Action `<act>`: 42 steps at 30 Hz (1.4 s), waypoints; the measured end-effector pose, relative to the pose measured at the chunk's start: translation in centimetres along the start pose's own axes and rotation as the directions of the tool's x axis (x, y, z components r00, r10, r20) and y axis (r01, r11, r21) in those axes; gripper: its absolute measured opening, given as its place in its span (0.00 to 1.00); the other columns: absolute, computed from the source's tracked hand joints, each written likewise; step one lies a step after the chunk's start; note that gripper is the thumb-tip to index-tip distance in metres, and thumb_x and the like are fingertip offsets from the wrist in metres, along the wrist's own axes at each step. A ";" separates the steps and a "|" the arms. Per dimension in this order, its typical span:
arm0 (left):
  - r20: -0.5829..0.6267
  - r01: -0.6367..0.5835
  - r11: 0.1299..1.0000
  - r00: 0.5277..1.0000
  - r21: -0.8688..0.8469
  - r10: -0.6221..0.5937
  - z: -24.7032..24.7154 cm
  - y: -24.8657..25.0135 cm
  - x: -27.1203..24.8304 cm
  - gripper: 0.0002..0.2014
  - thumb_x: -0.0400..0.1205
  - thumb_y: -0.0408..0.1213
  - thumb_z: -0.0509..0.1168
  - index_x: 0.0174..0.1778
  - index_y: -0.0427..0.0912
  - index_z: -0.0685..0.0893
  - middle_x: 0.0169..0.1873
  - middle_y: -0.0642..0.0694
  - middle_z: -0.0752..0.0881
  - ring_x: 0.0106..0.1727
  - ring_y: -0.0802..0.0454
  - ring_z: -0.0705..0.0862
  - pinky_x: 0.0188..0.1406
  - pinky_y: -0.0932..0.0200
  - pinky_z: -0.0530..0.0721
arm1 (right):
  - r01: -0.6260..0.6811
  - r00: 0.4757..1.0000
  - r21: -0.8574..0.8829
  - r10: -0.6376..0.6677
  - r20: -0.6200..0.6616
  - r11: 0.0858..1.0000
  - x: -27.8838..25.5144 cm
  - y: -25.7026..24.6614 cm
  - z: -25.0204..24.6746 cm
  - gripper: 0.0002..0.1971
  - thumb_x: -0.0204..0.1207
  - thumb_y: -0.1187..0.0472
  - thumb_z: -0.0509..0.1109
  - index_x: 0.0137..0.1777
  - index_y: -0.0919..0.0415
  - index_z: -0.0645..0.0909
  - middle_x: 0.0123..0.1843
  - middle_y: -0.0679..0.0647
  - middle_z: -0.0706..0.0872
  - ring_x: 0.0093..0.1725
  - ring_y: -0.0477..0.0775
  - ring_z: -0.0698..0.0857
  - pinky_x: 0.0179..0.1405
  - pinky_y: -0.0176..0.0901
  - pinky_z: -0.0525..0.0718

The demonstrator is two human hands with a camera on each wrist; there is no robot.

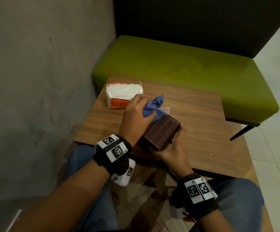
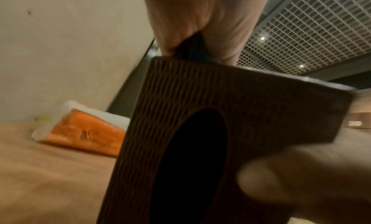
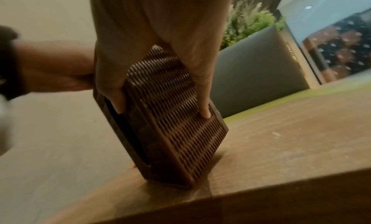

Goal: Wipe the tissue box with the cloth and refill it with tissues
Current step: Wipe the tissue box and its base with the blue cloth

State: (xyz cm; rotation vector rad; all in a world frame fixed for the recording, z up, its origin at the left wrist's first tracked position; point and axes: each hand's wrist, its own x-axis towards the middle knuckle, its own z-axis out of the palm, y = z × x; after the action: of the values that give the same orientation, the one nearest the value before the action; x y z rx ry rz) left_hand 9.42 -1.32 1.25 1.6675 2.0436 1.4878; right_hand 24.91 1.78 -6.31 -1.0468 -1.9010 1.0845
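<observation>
Blue cloth (image 1: 152, 106) under curled left hand (image 1: 134, 118)

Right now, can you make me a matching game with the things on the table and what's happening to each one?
Things:
1. cloth
2. tissue box
3. tissue pack
4. bench

States:
A. lies on the far corner of the table, untouched
B. bunched in the left hand, pressed on the brown box
C. green, behind the table
D. tilted up on one edge, gripped by the right hand

Pairs: 1-B, 2-D, 3-A, 4-C
</observation>
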 end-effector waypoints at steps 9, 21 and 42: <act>-0.046 -0.003 0.989 0.999 -0.146 -0.004 -2.2 -2.6 -1.0 0.08 0.75 0.32 0.70 0.48 0.35 0.83 0.45 0.44 0.83 0.49 0.56 0.81 0.49 0.62 0.79 | -0.023 1.000 -0.033 0.023 0.010 0.999 0.0 0.2 -1.4 0.54 0.46 0.44 0.82 0.72 0.44 0.56 0.68 0.51 0.68 0.70 0.52 0.74 0.68 0.59 0.80; -0.097 0.106 0.973 0.987 -0.204 -0.128 -1.0 -0.5 -3.3 0.11 0.76 0.37 0.72 0.52 0.42 0.82 0.50 0.46 0.84 0.52 0.60 0.82 0.52 0.74 0.78 | 0.013 0.997 -0.055 -0.009 0.076 0.998 0.2 0.3 -1.0 0.54 0.47 0.41 0.84 0.73 0.46 0.58 0.68 0.52 0.73 0.68 0.50 0.77 0.67 0.50 0.80; -0.077 0.170 0.977 0.981 -0.130 -0.181 2.2 -1.4 0.5 0.10 0.75 0.34 0.72 0.47 0.34 0.80 0.48 0.39 0.80 0.48 0.49 0.80 0.43 0.69 0.73 | 0.123 0.957 -0.769 0.129 0.258 0.627 4.4 -7.9 -0.8 0.58 0.65 0.42 0.76 0.84 0.66 0.44 0.83 0.61 0.56 0.84 0.63 0.53 0.78 0.75 0.52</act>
State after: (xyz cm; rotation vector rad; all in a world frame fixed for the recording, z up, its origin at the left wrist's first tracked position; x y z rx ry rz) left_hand 9.66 0.49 -0.64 1.3615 2.0359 1.6156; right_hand 21.33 3.38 1.90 -1.3912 -2.7278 0.3560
